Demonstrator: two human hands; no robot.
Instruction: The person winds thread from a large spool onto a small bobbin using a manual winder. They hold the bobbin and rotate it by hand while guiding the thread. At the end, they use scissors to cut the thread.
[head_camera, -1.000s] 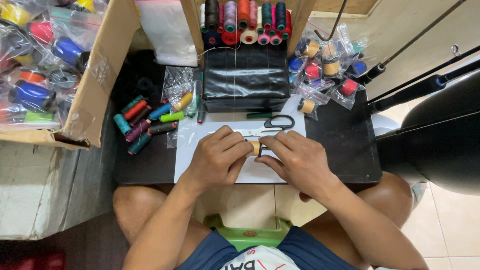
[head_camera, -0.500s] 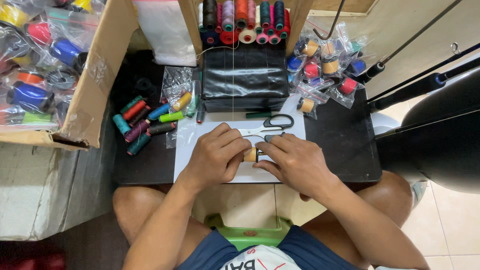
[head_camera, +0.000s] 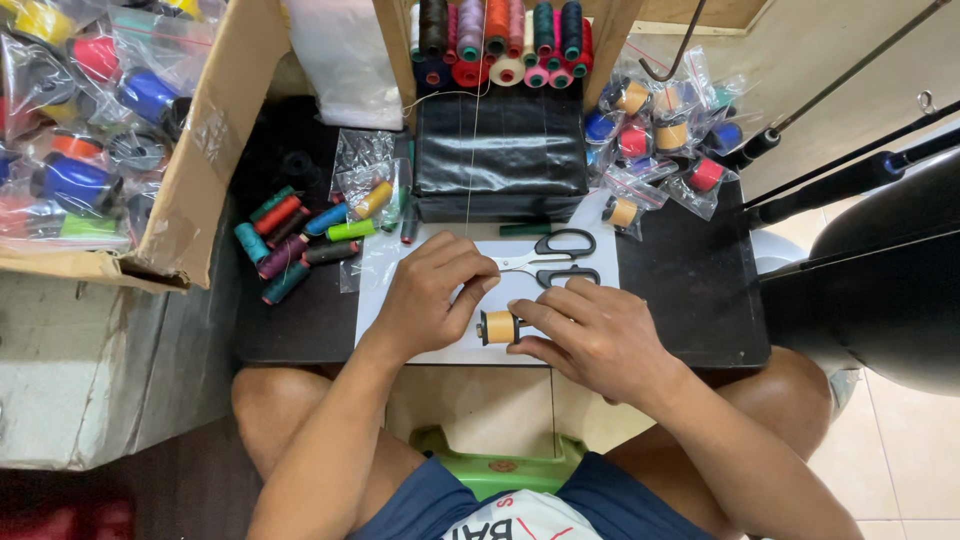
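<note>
The right hand (head_camera: 598, 335) holds a small orange thread bobbin (head_camera: 498, 327) sideways over the white sheet (head_camera: 520, 290), its grip clamped on the bobbin's right end between thumb and fingers. The left hand (head_camera: 430, 295) sits just left of the bobbin, fingers bent with the tips together; a thin thread (head_camera: 470, 130) seems to run up from them to the spool rack, though whether they actually pinch it cannot be told.

Taking the bobbin as the landmark: just beyond it on the white sheet lie black-handled scissors (head_camera: 548, 260), blades pointing left. Farther beyond stands a black box (head_camera: 500, 150), and behind that a rack of thread spools (head_camera: 500, 35) in red, orange, green and purple. Beyond and to the left lies a loose cluster of coloured spools (head_camera: 295, 240) on the dark bench (head_camera: 690, 290). Beyond and to the right sit bagged spools (head_camera: 655, 125) in clear plastic. Far to the left a cardboard box (head_camera: 215, 140) holds more bagged spools. Near the person's lap, below the bobbin, a green stool edge (head_camera: 495, 470) shows between the knees.
</note>
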